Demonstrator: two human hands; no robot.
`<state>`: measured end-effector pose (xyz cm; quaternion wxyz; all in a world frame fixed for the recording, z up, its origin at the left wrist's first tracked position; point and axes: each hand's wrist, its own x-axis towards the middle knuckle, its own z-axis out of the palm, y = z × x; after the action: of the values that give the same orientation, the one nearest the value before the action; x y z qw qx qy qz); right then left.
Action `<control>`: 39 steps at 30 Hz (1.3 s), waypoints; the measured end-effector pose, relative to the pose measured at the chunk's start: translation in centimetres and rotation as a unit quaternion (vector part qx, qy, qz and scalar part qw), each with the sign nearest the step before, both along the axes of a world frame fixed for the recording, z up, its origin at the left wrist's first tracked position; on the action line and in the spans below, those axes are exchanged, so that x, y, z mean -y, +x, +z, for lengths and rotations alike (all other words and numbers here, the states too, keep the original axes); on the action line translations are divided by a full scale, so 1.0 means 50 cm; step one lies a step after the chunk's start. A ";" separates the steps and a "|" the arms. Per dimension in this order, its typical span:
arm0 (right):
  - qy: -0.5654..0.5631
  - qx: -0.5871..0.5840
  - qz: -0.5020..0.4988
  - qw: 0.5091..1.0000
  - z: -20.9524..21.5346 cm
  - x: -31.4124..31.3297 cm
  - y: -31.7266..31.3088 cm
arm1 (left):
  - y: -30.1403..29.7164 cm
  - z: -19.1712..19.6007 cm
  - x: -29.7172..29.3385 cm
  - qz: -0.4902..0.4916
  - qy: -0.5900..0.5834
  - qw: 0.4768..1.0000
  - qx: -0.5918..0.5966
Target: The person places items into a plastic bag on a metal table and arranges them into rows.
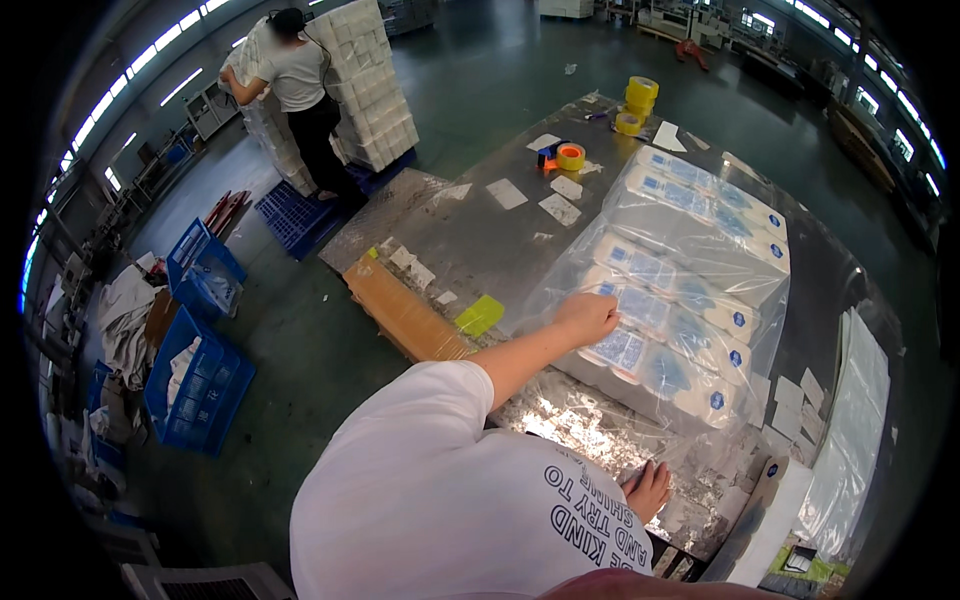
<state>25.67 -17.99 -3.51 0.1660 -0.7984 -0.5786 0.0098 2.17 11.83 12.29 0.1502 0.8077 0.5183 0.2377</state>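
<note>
My left hand (588, 320) is closed in a pinch on a clear plastic bag (555, 290), at the left side of the packs inside it. The bag lies around several white and blue tissue packs (650, 310), set in rows in two groups on the dark worktable (450, 235). Close to my body, my right hand (648, 490) rests by the table's near edge, below the nearest packs. Its fingers look apart, and a small dark patch shows beside them that I cannot make out.
Yellow tape rolls (640, 95) and a tape dispenser (562, 157) lie at the table's far side. Flat plastic bags (850, 420) are stacked at right. A cardboard piece (405, 310) lines the left edge. Blue crates (200, 385) stand on the floor. A person (305, 95) handles stacked packs beyond.
</note>
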 end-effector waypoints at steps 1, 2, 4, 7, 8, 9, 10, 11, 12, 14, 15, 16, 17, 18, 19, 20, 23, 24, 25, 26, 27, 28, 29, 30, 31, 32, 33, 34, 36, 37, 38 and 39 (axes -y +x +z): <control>0.003 -0.001 0.002 1.000 0.000 0.000 0.000 | -0.001 -0.006 -0.002 -0.001 0.008 1.000 0.004; 0.006 -0.001 0.004 1.000 0.000 0.000 0.000 | -0.002 -0.016 -0.006 -0.001 0.015 1.000 0.008; 0.007 -0.004 0.002 1.000 0.001 0.001 -0.001 | 0.000 -0.020 -0.008 -0.004 0.024 1.000 0.012; 0.002 -0.006 0.001 1.000 0.003 0.001 -0.003 | 0.000 -0.018 -0.008 -0.005 0.025 1.000 0.011; 0.002 -0.005 0.001 1.000 0.004 0.001 -0.004 | 0.000 -0.017 -0.007 -0.004 0.025 1.000 0.011; 0.002 -0.004 0.002 1.000 0.004 0.000 -0.004 | -0.001 -0.016 -0.007 -0.004 0.025 1.000 0.012; -0.003 -0.008 0.000 1.000 0.006 -0.001 -0.005 | -0.002 -0.015 -0.007 -0.002 0.019 1.000 0.009; -0.008 -0.013 -0.001 1.000 0.009 -0.001 -0.005 | -0.002 -0.014 -0.006 0.000 0.013 1.000 0.006; -0.011 -0.017 -0.003 1.000 0.010 -0.003 -0.006 | -0.003 -0.011 -0.007 0.001 0.009 1.000 0.002; -0.009 -0.015 0.001 1.000 0.002 -0.002 -0.002 | -0.003 -0.006 -0.005 0.002 0.012 1.000 -0.007; -0.008 -0.013 0.003 1.000 0.000 -0.001 0.001 | -0.002 -0.004 -0.003 0.002 0.013 1.000 -0.010; -0.008 -0.013 0.003 1.000 -0.001 -0.002 0.001 | -0.002 -0.006 -0.004 0.004 0.016 1.000 -0.010; -0.008 -0.013 0.003 1.000 -0.002 -0.003 0.002 | -0.002 -0.010 -0.005 0.007 0.018 1.000 -0.009; -0.009 -0.012 0.002 1.000 -0.001 -0.003 0.002 | -0.002 -0.013 -0.005 0.008 0.020 1.000 -0.009; -0.008 -0.014 0.003 1.000 0.002 -0.003 0.002 | -0.002 -0.013 -0.005 0.008 0.020 1.000 -0.007; -0.006 -0.015 0.004 1.000 0.007 -0.003 0.002 | -0.002 -0.014 -0.004 0.009 0.019 1.000 -0.005; 0.001 -0.006 0.005 1.000 0.005 0.000 0.005 | 0.001 -0.021 -0.005 0.009 0.017 1.000 0.016; 0.003 0.000 -0.003 1.000 -0.001 0.007 0.007 | 0.012 -0.025 -0.006 0.000 0.015 1.000 0.025; 0.010 -0.005 0.000 1.000 -0.004 0.015 0.007 | 0.022 -0.020 -0.003 0.007 0.009 1.000 0.018; 0.017 -0.010 0.000 1.000 -0.005 0.011 0.006 | 0.020 -0.013 -0.005 0.011 0.003 1.000 0.012; 0.021 -0.015 -0.010 1.000 -0.003 0.015 0.004 | 0.025 -0.008 -0.003 0.004 -0.006 1.000 0.004; 0.021 -0.020 -0.006 1.000 0.003 0.016 0.001 | 0.030 -0.012 -0.009 0.014 -0.004 1.000 -0.015; 0.018 -0.027 -0.003 0.999 0.014 0.010 0.000 | 0.023 -0.023 -0.012 0.024 -0.004 0.999 -0.035; 0.017 -0.045 0.003 0.999 0.012 0.006 0.000 | 0.019 -0.037 -0.018 0.010 0.031 0.999 -0.027; 0.013 -0.061 0.011 0.998 0.022 0.004 0.004 | 0.008 -0.048 -0.023 0.007 0.037 0.999 -0.033; 0.003 -0.082 0.027 0.996 0.042 0.003 0.010 | 0.019 -0.006 -0.001 0.011 0.021 0.999 -0.026; -0.004 -0.101 0.049 0.994 0.064 0.000 0.022 | 0.017 0.001 0.002 0.018 0.006 0.999 -0.040; -0.016 -0.164 0.075 0.983 0.079 0.005 0.040 | 0.016 -0.004 -0.003 0.020 0.016 0.998 -0.053; -0.074 -0.329 0.064 0.939 0.159 0.009 0.089 | 0.014 -0.002 -0.004 0.010 0.016 0.998 -0.052; -0.123 -0.428 0.029 0.895 0.232 0.012 0.114 | 0.013 -0.002 -0.004 0.015 0.019 0.998 -0.050; -0.053 -0.431 -0.006 0.901 0.252 0.020 0.155 | 0.010 -0.004 -0.004 0.012 0.020 0.999 -0.048; 0.022 -0.412 -0.046 0.910 0.273 0.040 0.202 | 0.006 -0.005 -0.004 0.012 0.020 0.999 -0.047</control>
<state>35.76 -20.01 10.15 0.4074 -0.7452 -0.4215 0.3179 2.46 12.03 12.06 0.1069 0.8142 0.5298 0.2119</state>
